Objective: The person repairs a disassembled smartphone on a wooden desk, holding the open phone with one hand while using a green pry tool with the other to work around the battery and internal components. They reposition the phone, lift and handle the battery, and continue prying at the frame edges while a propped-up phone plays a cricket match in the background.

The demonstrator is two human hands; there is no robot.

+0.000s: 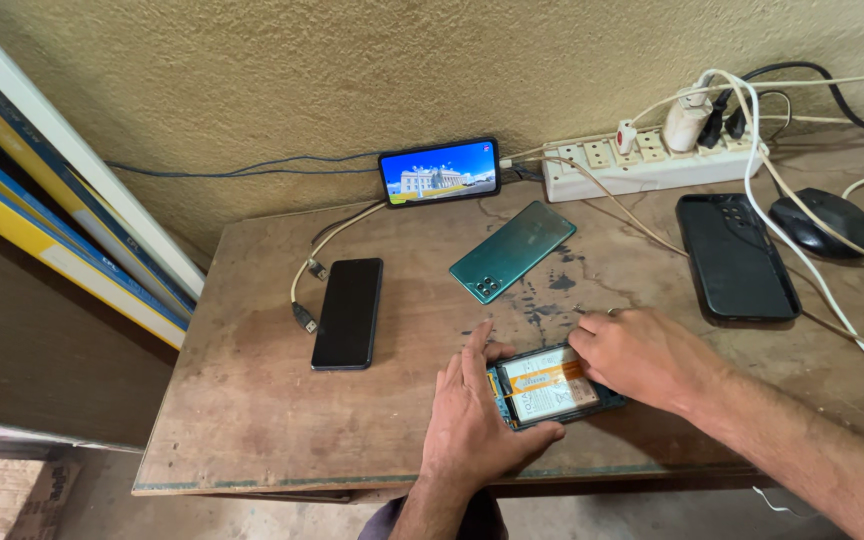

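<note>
the opened phone [555, 385] lies face down at the near edge of the wooden table [252, 400], its battery and inner parts bare; the left hand [472, 420] presses flat on its left end, fingers spread, while the right hand [642, 355] pinches the top edge; light, stiff, fragile inside, best held by the side rims

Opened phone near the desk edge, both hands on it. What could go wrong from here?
1. The opened phone lies near the table's front edge; a push from the left hand or right hand might slide it off.
2. Its battery is exposed; prying could puncture it.
</note>
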